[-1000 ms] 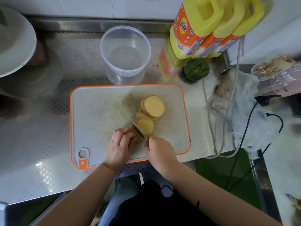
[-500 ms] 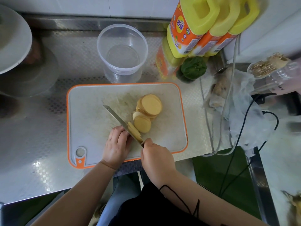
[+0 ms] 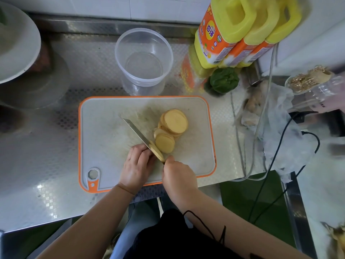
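A white cutting board (image 3: 104,139) with an orange rim lies on the steel counter. Several round yellow potato slices (image 3: 173,122) lie stacked on it right of the middle. My right hand (image 3: 178,178) grips the handle of a knife (image 3: 137,132), whose blade points up and to the left. A fresh slice (image 3: 156,151) leans against the blade's right side. My left hand (image 3: 136,165) curls over the remaining piece of potato left of the blade; that piece is hidden under my fingers.
A clear plastic tub (image 3: 143,60) stands behind the board. Yellow oil bottles (image 3: 231,28) and a green pepper (image 3: 224,80) are at the back right. Cables (image 3: 267,146) and a plastic bag (image 3: 283,131) lie right of the board. A white lid (image 3: 16,45) sits far left.
The knife, down in the potato a second ago, has come up so its blade shows, and a new slice leans against it. My left hand stays on the potato.
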A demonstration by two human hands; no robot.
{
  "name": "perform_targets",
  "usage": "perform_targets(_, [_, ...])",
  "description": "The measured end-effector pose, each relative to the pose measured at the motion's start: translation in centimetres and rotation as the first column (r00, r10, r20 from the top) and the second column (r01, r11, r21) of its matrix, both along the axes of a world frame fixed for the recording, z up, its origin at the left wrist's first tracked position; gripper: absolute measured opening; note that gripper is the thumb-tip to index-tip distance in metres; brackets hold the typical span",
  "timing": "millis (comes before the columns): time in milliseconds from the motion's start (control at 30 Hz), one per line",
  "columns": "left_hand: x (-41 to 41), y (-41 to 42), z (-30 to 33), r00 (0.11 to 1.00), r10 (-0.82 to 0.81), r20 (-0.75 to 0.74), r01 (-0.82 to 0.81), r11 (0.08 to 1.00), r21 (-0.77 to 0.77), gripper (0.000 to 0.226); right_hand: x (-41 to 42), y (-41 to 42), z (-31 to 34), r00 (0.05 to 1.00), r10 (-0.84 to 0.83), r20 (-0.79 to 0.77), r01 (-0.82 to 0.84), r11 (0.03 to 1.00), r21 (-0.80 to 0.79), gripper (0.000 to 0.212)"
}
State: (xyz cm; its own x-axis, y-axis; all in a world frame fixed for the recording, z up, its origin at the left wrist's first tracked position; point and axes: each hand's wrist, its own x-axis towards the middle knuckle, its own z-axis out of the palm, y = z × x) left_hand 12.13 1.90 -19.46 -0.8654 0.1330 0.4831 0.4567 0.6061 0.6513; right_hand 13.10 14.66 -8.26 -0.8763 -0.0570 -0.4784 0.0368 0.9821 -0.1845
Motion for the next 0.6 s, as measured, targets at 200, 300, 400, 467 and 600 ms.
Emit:
perform_targets(200, [0.0, -0.1, 0.0, 1.0, -0.018, 0.011, 0.019, 1.0, -0.02, 0.008, -1.1, 0.7, -2.0, 0.991, -0.089, 0.097, 0.093, 0.995, -0.037, 0.013])
perform_targets(300, [0.1, 0.0, 0.3, 1.0, -0.011, -0.005, 0.011, 1.0, -0.019, 0.014, -1.1, 1.1, -2.3, 0.99, -0.105, 0.09, 0.11, 0.993, -0.043, 0.014])
perform_targets(400, [0.3, 0.0, 0.2, 0.999, 0.002, -0.033, -0.004, 0.998, -0.06, 0.024, -1.0, 1.1, -2.2, 0.994, -0.081, 0.069, 0.084, 0.996, -0.041, 0.014])
perform_targets(467, [0.3, -0.2, 0.0, 0.999, 0.001, -0.035, -0.005, 0.994, -0.107, 0.03, -1.0, 1.1, -2.0, 0.995, -0.071, 0.066, 0.075, 0.996, -0.055, 0.017])
perform_targets(600, [0.1, -0.2, -0.1, 1.0, 0.01, -0.01, -0.011, 0.99, -0.141, 0.038, -1.4, 1.5, -1.5, 0.992, -0.084, 0.09, 0.093, 0.99, -0.102, 0.031])
